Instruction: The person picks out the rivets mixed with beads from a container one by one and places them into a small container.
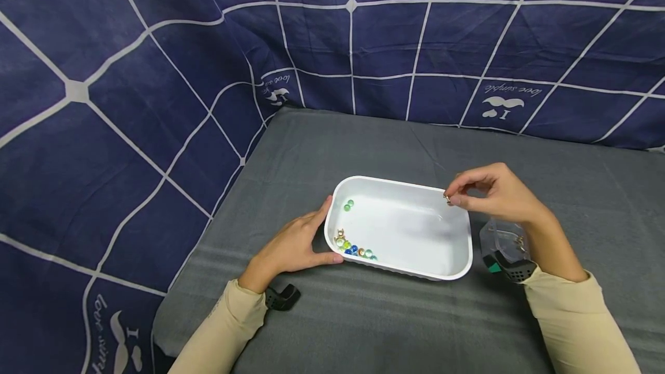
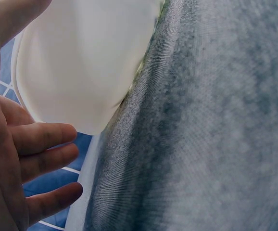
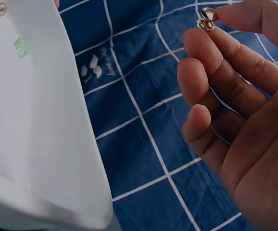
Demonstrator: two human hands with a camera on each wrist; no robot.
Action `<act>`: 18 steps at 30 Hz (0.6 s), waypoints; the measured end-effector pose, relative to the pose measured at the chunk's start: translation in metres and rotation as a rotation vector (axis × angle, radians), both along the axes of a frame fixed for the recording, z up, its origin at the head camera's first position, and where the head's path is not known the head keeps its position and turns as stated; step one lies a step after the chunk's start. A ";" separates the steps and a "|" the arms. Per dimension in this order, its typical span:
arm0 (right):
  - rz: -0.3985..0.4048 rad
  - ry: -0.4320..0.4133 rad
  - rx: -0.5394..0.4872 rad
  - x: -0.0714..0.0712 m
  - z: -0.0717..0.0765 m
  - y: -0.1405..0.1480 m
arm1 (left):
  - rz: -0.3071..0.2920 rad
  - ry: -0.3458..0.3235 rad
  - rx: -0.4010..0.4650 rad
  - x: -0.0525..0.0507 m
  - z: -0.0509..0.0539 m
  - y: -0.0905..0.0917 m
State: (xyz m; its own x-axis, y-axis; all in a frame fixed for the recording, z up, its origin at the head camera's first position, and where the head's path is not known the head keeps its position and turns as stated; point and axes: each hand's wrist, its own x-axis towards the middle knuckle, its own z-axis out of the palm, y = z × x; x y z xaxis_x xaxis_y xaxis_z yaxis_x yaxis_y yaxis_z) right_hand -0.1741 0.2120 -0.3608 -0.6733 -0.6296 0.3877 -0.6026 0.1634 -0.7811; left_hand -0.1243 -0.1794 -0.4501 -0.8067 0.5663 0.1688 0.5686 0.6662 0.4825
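Note:
A white tray (image 1: 410, 229) lies on the grey cloth, with glass marbles (image 1: 354, 249) and small gold pieces (image 1: 340, 234) along its left end. My left hand (image 1: 298, 242) touches that end, thumb at the near corner and fingers at the left side; in the left wrist view the hand (image 2: 14, 159) has its fingers spread and slightly bent beside the white wall (image 2: 81, 72). Over the tray's far right corner, my right hand (image 1: 493, 192) pinches a small gold piece (image 1: 447, 197). The right wrist view shows this shiny piece (image 3: 206, 20) between thumb and index fingertip.
A clear plastic box (image 1: 504, 241) with a few gold pieces inside stands right of the tray, partly hidden under my right wrist. Grey cloth (image 1: 332, 143) covers the surface, and dark blue fabric with white lines (image 1: 384, 39) hangs behind and at the left.

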 end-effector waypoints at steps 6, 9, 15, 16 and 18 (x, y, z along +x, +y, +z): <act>0.013 0.001 -0.018 0.001 0.001 0.008 | 0.009 0.001 0.001 0.000 0.000 -0.001; 0.010 -0.001 -0.028 0.001 0.001 0.011 | 0.010 0.002 0.000 0.000 0.000 -0.001; 0.026 -0.035 -0.125 0.003 0.004 0.022 | 0.008 0.008 -0.009 0.000 0.001 0.000; 0.029 -0.042 -0.144 0.004 0.005 0.025 | 0.007 0.009 -0.011 0.000 0.001 0.000; 0.024 -0.057 -0.165 0.005 0.007 0.030 | 0.008 0.007 -0.015 0.000 0.001 0.000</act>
State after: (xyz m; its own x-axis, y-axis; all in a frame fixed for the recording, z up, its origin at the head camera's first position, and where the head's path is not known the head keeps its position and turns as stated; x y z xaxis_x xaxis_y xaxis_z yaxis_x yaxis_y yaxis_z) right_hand -0.1695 0.2420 -0.3541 -0.6826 -0.5768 0.4488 -0.5588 0.0161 -0.8292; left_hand -0.1239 -0.1792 -0.4487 -0.8102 0.5621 0.1662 0.5665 0.6779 0.4686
